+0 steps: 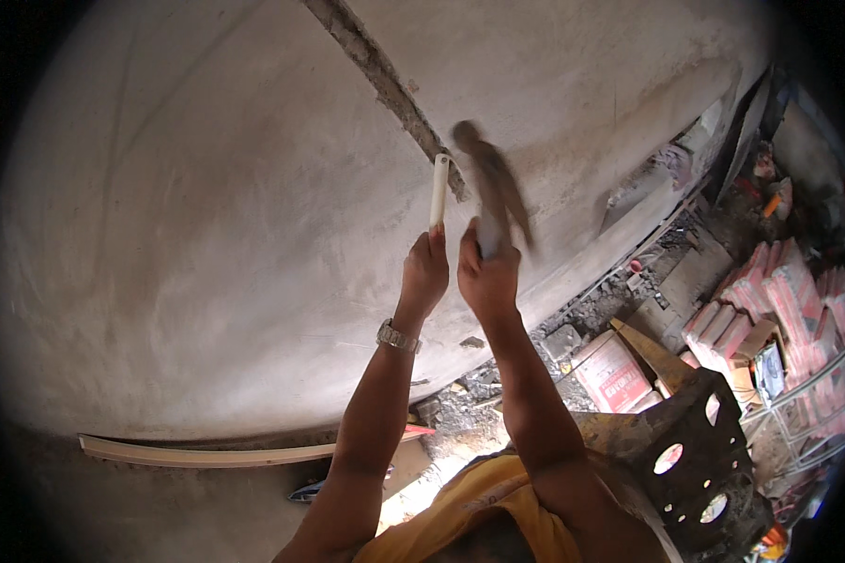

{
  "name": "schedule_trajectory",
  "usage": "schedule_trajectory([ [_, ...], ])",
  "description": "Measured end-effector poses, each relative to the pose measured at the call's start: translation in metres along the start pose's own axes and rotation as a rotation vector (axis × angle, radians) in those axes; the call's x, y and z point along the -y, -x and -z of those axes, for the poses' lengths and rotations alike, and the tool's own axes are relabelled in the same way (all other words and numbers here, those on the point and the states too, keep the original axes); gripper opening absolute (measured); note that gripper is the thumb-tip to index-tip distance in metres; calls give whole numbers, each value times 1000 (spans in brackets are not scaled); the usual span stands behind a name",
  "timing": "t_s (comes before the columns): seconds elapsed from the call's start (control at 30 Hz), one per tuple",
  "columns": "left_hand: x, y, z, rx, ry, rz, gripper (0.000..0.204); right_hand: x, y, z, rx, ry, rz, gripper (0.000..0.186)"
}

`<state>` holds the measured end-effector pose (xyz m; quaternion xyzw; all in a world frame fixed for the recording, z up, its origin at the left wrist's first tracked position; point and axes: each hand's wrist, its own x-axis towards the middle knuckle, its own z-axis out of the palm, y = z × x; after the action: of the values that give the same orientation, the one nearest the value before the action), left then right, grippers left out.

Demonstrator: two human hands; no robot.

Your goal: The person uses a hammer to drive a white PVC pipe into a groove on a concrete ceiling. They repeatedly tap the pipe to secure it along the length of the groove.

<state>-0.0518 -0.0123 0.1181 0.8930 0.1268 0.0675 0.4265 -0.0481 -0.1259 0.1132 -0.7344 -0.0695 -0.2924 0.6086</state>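
My left hand (422, 278), with a metal-banded watch on its wrist, is closed round a pale, slim rod (439, 188) that has a small hole at its rounded far end. That end overlaps the lower end of a rough groove (391, 94) cut into the grey plastered wall (225, 216). My right hand (490, 283) grips the handle of a claw hammer (494, 183), which is smeared by motion. The hammer head is up and to the right of the rod, apart from it. Whether the rod touches the wall cannot be made out.
A long, pale wooden strip (207, 456) lies along the wall's foot at lower left. To the right are rubble (561, 342), a red-and-white bag (612, 372) and stacked pinkish packages (784, 291). A dark metal plate with holes (695, 450) stands near my right arm.
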Motion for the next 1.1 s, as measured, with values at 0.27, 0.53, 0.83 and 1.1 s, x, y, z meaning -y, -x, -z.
schedule_trajectory([
  [0.27, 29, -6, -16, -194, -452, -309, 39, -5, 54, 26, 230, -229, -841, 35],
  [0.53, 112, 65, -28, 81, -636, -103, 33, -22, 106, 57, 327, -266, -1121, 39],
  [0.83, 23, 22, -6, -127, -377, -295, 21, -24, 113, 58, 230, -289, -836, 35],
  [1.1, 26, 10, -7, -161, -336, -248, 26, 3, 77, 65, 268, -291, -747, 25],
])
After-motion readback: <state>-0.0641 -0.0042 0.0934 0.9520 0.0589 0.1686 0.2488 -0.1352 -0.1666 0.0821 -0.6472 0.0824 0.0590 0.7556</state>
